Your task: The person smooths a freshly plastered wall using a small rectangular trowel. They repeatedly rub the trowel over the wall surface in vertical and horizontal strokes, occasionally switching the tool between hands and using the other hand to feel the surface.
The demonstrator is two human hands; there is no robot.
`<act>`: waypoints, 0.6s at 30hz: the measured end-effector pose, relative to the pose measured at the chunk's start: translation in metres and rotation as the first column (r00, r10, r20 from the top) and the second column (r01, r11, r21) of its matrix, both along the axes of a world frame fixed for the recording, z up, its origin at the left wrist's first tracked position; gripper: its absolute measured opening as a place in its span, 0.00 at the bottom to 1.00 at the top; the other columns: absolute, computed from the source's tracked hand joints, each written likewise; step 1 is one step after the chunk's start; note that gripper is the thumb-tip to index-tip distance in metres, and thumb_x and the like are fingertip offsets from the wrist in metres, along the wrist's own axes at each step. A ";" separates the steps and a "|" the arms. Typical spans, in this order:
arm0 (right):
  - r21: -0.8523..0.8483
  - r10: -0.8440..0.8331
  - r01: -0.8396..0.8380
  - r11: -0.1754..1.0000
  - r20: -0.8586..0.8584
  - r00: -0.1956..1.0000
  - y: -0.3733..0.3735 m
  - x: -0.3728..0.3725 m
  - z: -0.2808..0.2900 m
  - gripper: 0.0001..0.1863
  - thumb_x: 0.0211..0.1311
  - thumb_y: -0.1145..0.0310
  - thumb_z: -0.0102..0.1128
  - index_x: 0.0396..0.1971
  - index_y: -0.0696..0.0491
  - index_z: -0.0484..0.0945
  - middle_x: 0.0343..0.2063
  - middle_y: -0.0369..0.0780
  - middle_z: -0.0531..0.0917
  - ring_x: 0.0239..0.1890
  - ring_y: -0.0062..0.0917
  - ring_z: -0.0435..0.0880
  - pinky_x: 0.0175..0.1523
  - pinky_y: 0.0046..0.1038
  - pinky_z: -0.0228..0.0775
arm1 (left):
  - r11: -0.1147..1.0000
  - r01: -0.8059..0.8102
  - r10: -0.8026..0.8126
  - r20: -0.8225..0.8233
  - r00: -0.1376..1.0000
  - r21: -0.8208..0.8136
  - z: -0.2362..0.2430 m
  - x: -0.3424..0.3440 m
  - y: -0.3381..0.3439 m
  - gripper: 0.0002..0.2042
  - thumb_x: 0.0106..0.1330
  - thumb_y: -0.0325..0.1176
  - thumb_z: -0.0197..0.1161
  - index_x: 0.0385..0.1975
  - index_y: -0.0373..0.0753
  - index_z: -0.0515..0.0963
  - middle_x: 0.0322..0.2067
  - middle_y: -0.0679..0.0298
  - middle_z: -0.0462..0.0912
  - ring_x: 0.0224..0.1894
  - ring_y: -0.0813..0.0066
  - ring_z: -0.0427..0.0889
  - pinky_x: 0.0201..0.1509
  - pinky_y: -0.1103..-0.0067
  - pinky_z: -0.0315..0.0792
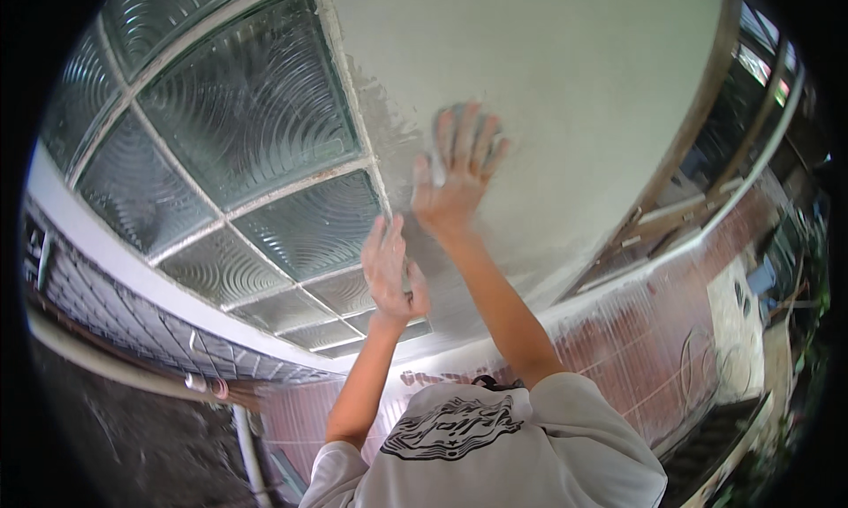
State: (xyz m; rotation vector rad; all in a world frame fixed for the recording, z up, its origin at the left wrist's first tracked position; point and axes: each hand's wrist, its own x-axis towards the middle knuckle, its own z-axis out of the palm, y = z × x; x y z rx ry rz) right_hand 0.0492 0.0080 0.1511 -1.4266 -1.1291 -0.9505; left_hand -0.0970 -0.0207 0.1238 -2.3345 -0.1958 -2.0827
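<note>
White shirt (583, 451); beyond, pale wall (583, 110) patched with grey.

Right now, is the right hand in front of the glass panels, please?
No, the right hand is in front of the pale wall, to the right of the glass panels.

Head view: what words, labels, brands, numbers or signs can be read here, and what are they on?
Black stylised lettering on the white shirt: its wording is not copied out here.
Rippled glass panel and pale wall: no lettering that I can make out.
</note>
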 end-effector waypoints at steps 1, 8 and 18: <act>-0.077 -0.019 0.020 0.997 0.017 1.000 -0.002 -0.009 -0.008 0.33 0.72 0.52 0.43 0.73 0.49 0.59 0.75 0.47 0.52 0.77 0.49 0.42 0.75 0.57 0.25 | 0.999 0.015 -0.013 -0.045 0.999 0.044 0.022 -0.006 0.007 0.31 0.51 0.20 0.53 0.61 0.33 0.72 0.60 0.44 0.75 0.67 0.39 0.67 0.68 0.55 0.60; 0.288 0.012 0.205 0.936 -0.605 0.796 -0.007 0.001 0.014 0.34 0.73 0.55 0.44 0.74 0.51 0.54 0.76 0.47 0.48 0.77 0.48 0.42 0.77 0.51 0.28 | 0.912 0.108 0.030 -0.327 0.944 0.395 0.218 0.019 0.055 0.22 0.61 0.35 0.57 0.58 0.45 0.78 0.66 0.63 0.71 0.72 0.59 0.63 0.72 0.61 0.57; 0.141 -0.012 0.192 0.971 -0.776 0.630 -0.012 -0.028 0.018 0.32 0.78 0.52 0.32 0.75 0.53 0.52 0.76 0.46 0.47 0.78 0.46 0.41 0.77 0.45 0.27 | 0.632 0.106 0.359 -0.411 0.838 0.768 0.348 0.087 0.067 0.19 0.62 0.37 0.55 0.50 0.36 0.81 0.58 0.56 0.79 0.64 0.56 0.73 0.73 0.63 0.59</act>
